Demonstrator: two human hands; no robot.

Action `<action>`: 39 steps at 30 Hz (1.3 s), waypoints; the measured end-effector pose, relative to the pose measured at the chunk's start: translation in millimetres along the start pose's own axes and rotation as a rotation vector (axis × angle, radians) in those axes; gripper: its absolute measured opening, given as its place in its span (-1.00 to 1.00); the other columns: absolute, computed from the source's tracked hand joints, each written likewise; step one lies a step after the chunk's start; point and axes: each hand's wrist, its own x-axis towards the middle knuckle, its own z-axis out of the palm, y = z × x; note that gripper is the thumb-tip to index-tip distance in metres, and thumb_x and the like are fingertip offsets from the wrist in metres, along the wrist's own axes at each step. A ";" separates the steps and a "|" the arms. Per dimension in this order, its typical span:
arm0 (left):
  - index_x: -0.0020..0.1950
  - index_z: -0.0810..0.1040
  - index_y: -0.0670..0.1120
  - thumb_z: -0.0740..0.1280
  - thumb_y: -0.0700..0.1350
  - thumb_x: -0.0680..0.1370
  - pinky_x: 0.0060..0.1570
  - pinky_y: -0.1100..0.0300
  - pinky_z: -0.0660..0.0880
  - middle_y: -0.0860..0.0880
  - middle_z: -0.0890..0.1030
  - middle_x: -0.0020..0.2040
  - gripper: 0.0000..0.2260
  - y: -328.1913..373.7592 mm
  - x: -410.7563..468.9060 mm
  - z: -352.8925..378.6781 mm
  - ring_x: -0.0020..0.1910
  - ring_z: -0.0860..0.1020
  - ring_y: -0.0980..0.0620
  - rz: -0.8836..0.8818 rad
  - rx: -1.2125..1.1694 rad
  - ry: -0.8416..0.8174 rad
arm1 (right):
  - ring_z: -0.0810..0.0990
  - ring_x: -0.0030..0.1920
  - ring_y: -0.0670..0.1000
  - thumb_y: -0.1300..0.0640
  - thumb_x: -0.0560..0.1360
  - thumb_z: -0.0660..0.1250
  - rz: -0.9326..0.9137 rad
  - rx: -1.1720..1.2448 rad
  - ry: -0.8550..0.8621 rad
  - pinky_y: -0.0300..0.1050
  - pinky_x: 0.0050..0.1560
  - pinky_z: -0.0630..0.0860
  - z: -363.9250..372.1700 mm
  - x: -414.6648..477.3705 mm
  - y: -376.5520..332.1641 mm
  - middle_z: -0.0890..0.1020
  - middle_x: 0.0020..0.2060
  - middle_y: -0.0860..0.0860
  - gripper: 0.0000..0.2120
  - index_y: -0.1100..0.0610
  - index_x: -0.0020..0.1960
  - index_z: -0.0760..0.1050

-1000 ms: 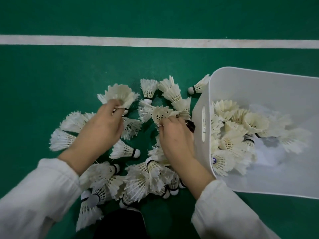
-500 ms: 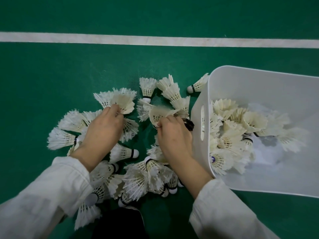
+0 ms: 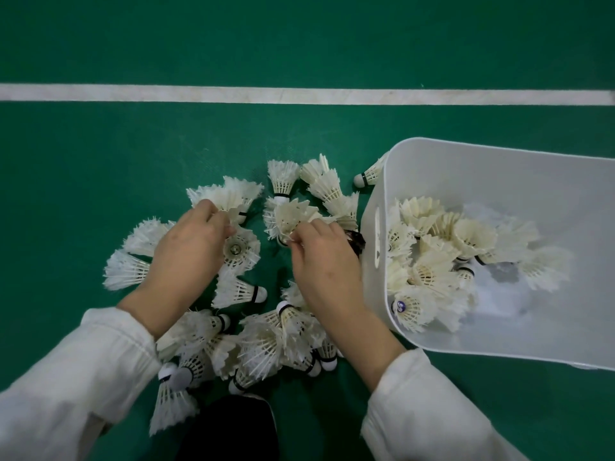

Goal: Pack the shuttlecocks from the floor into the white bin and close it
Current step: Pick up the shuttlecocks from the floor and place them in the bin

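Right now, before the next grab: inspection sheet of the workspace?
Surface: green court floor.
Job's things: floor shuttlecocks lie scattered left of the white bin. The bin is open and partly filled with binned shuttlecocks. No lid seen.
Clutter: black item at the near edge, unidentified.
Grippers: left hand grips the far shuttlecock. Right hand pinches the cream shuttlecock with its fingers.
Cables: nothing seen.
Surroundings: white court line beyond the pile.
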 end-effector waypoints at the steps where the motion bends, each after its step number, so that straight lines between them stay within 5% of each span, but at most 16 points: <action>1: -0.07 0.55 -0.25 0.32 -0.26 0.50 -0.35 0.15 0.30 -0.13 0.49 -0.14 -0.93 2.0 1.3 -7.2 -0.28 0.34 0.02 0.008 0.002 0.007 | 0.46 -0.08 0.09 0.24 0.52 0.25 -0.015 0.012 0.006 -0.13 -0.18 0.34 -6.4 -0.5 -2.5 0.60 -0.14 0.09 -0.90 0.19 -0.05 0.54; 7: -0.02 0.54 -0.20 0.21 -0.08 0.57 -0.29 0.11 0.35 -0.06 0.45 -0.12 -0.79 33.4 28.8 -69.4 -0.26 0.42 -0.01 0.034 -0.006 0.087 | 0.40 0.01 0.03 0.15 0.58 0.14 -0.161 -0.003 -0.033 -0.10 -0.07 0.41 -82.6 13.6 -8.3 0.56 -0.01 0.04 -0.82 0.14 0.09 0.48; 16: -0.04 0.53 -0.25 0.18 -0.06 0.59 -0.21 0.01 0.48 -0.13 0.48 -0.08 -0.73 146.4 78.7 -142.9 -0.24 0.46 -0.08 0.371 -0.119 0.206 | 0.45 -0.09 0.09 0.12 0.52 0.24 -0.178 -0.205 0.043 -0.01 -0.22 0.44 -211.2 0.9 78.6 0.58 -0.18 0.04 -0.89 0.13 -0.09 0.51; 27: -0.09 0.55 -0.18 0.20 -0.02 0.57 -0.25 0.10 0.37 -0.05 0.44 -0.10 -0.75 247.9 62.7 -55.4 -0.21 0.44 -0.04 0.342 -0.256 0.027 | 0.57 -0.03 0.07 0.15 0.50 0.25 0.184 -0.231 -0.250 -0.07 -0.10 0.51 -163.7 -43.9 200.0 0.67 -0.09 0.02 -0.82 0.09 -0.04 0.63; 34: -0.05 0.60 -0.14 0.22 -0.01 0.56 -0.22 0.20 0.32 0.01 0.45 -0.11 -0.76 248.9 47.5 -18.5 -0.22 0.46 0.04 0.224 -0.346 -0.025 | 0.61 0.01 0.13 0.16 0.48 0.32 0.159 -0.229 -0.470 0.02 0.07 0.55 -122.5 -27.5 228.8 0.68 -0.03 0.11 -0.83 0.13 0.02 0.63; 39: -0.07 0.60 -0.13 0.23 0.00 0.56 -0.24 0.17 0.35 0.01 0.44 -0.13 -0.76 244.3 42.3 -9.1 -0.23 0.46 0.03 0.192 -0.333 -0.052 | 0.51 0.21 0.07 0.10 0.49 0.33 0.163 -0.213 -0.605 -0.06 0.19 0.44 -136.5 -34.6 230.8 0.49 0.27 -0.02 -0.65 0.02 0.27 0.47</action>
